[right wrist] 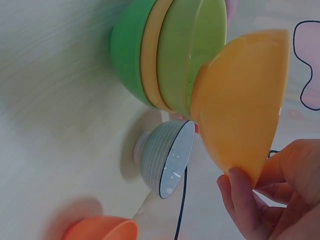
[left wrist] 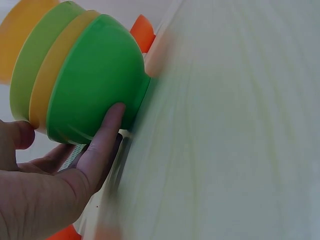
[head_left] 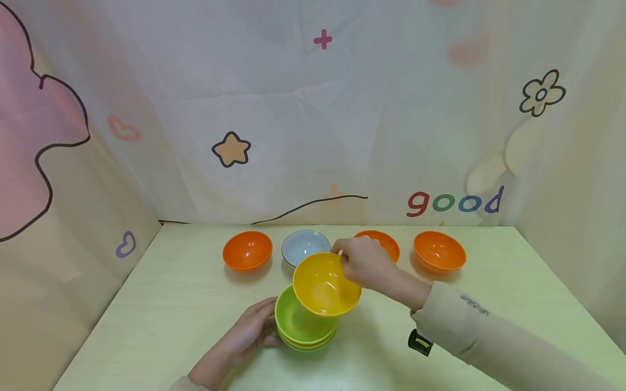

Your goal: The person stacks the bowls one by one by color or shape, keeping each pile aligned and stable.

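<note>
My right hand (head_left: pixel 369 263) pinches a yellow bowl (head_left: pixel 325 285) by its rim. It holds the bowl tilted over a stack of bowls, overlapping the stack in the head view. The light green bowl (head_left: pixel 302 320) is uppermost in the stack, with a yellow bowl (left wrist: pixel 47 80) under it and a darker green bowl (left wrist: pixel 97 80) at the bottom. My left hand (head_left: pixel 251 328) holds the stack from its left side. In the left wrist view one finger lies along the green bowl, and a fingertip (left wrist: pixel 22 135) is at the light green bowl's lower edge.
Along the table's back stand an orange bowl (head_left: pixel 248 251), a pale blue-white bowl (head_left: pixel 304 247) with a dark rim, and two more orange bowls to the right, one partly hidden by my right hand. A printed curtain (head_left: pixel 293 108) hangs behind the table (head_left: pixel 161 304).
</note>
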Demonstrator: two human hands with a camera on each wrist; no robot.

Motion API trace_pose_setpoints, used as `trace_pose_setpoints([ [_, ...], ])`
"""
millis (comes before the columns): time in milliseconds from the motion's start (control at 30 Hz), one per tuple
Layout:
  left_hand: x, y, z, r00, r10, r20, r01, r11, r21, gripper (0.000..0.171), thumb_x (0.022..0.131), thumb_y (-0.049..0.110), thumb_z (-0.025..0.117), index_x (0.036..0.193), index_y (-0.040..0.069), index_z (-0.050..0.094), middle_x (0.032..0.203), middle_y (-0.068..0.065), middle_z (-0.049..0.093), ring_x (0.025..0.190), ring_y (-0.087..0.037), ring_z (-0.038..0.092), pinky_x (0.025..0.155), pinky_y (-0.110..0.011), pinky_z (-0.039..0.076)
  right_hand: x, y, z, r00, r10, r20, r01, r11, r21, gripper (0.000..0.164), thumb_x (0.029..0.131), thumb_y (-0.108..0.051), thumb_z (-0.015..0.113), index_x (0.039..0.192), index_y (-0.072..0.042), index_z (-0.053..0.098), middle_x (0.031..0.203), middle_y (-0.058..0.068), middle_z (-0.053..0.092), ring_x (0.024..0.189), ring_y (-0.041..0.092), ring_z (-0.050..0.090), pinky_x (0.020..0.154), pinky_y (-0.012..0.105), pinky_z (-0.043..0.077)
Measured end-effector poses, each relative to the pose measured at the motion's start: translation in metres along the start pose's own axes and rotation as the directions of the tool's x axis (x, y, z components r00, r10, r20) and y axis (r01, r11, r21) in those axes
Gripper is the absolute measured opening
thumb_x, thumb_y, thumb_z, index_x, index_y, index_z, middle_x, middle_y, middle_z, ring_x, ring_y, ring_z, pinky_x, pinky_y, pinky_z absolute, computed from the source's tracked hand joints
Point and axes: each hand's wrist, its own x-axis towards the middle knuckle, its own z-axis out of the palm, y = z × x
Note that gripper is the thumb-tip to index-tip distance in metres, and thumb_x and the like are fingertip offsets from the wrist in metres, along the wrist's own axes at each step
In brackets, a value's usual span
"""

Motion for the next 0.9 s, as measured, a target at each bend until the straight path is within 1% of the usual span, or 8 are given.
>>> trace_pose_setpoints([
  [167,0.0,0.0,0.0,1.0,-0.004,-0.001,0.004,1.0,-0.001,0.056,0.096,0.038,0.044,0.139,0.003,0.037,0.136,-0.014,0.045,0.107,-0.021,0.057,0.082,-0.043,0.053,0.0,-0.008,0.004,1.0,0.004,0.026,-0.004,1.0,0.025,0.024,0.078,0.001,0.057,0.093,-0.01,0.07,0.073,0.001,0.062,0.049,0.015,0.045,0.047,0.02,0.042],
  [400,0.001,-0.001,0.0,1.0,-0.008,-0.007,0.008,1.0,0.003,0.057,0.095,0.039,0.045,0.139,0.002,0.037,0.137,-0.016,0.045,0.105,-0.021,0.058,0.082,-0.042,0.053,0.0,-0.013,0.012,0.999,-0.017,0.041,0.016,1.0,0.027,0.023,0.079,0.001,0.057,0.093,-0.011,0.071,0.078,0.001,0.065,0.056,0.013,0.048,0.05,0.02,0.044],
  [500,0.0,0.0,0.0,1.0,-0.013,-0.014,0.013,1.0,0.001,0.058,0.095,0.039,0.045,0.139,0.002,0.036,0.139,-0.017,0.042,0.106,-0.021,0.058,0.083,-0.042,0.053,0.001,-0.014,0.016,0.999,-0.015,0.05,0.013,0.999,0.041,0.023,0.079,0.0,0.058,0.094,-0.011,0.071,0.082,0.002,0.066,0.057,0.013,0.049,0.051,0.019,0.045],
  [700,0.001,0.0,0.0,1.0,-0.014,-0.019,0.014,1.0,-0.002,0.06,0.095,0.04,0.045,0.14,0.002,0.035,0.142,-0.019,0.036,0.11,-0.022,0.055,0.083,-0.043,0.052,0.001,-0.017,0.023,0.998,-0.014,0.062,0.011,0.999,0.042,0.022,0.079,0.0,0.058,0.093,-0.011,0.071,0.085,0.002,0.067,0.057,0.013,0.048,0.049,0.018,0.043],
  [900,0.002,-0.001,0.0,1.0,-0.012,-0.012,0.012,1.0,-0.005,0.059,0.095,0.039,0.045,0.14,0.003,0.036,0.142,-0.018,0.038,0.111,-0.022,0.055,0.083,-0.043,0.052,0.001,-0.018,0.027,0.998,-0.04,0.047,0.039,0.999,0.034,0.023,0.078,0.001,0.057,0.091,-0.01,0.072,0.084,0.002,0.067,0.058,0.013,0.048,0.048,0.018,0.042],
])
